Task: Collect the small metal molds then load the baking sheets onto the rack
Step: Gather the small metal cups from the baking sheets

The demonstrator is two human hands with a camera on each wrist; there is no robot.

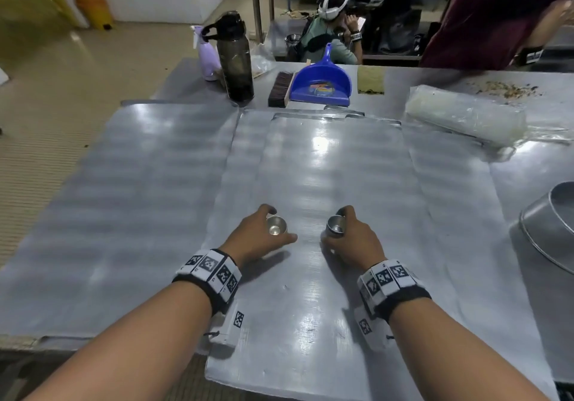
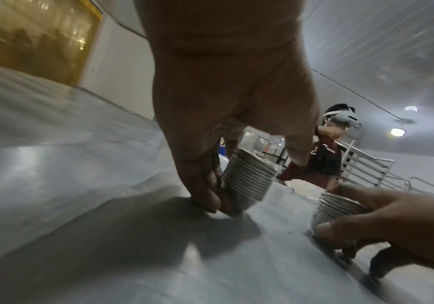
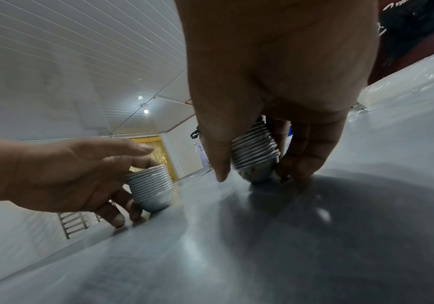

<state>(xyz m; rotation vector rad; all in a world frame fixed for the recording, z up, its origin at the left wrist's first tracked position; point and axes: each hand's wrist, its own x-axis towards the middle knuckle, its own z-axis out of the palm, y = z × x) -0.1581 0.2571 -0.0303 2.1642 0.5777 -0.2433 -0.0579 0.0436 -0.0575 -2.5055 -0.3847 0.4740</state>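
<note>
Two stacks of small nested metal molds sit on the top baking sheet [image 1: 326, 164] before us. Our left hand [image 1: 257, 236] curls around the left stack [image 1: 276, 225]; our right hand [image 1: 354, 239] grips the tilted right stack [image 1: 335, 226]. A metal bowl [image 1: 549, 233] lies right.

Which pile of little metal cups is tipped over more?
The stack of molds in the right hand: it leans toward the middle, its side showing. The left hand's stack sits upright, mouth facing up.

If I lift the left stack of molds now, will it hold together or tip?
The left stack is many nested thin cups, so likely light and may hold together, though the upper cups could slip. It already leans in the left hand, and its rounded base looks apt to roll if set down carelessly.
</note>
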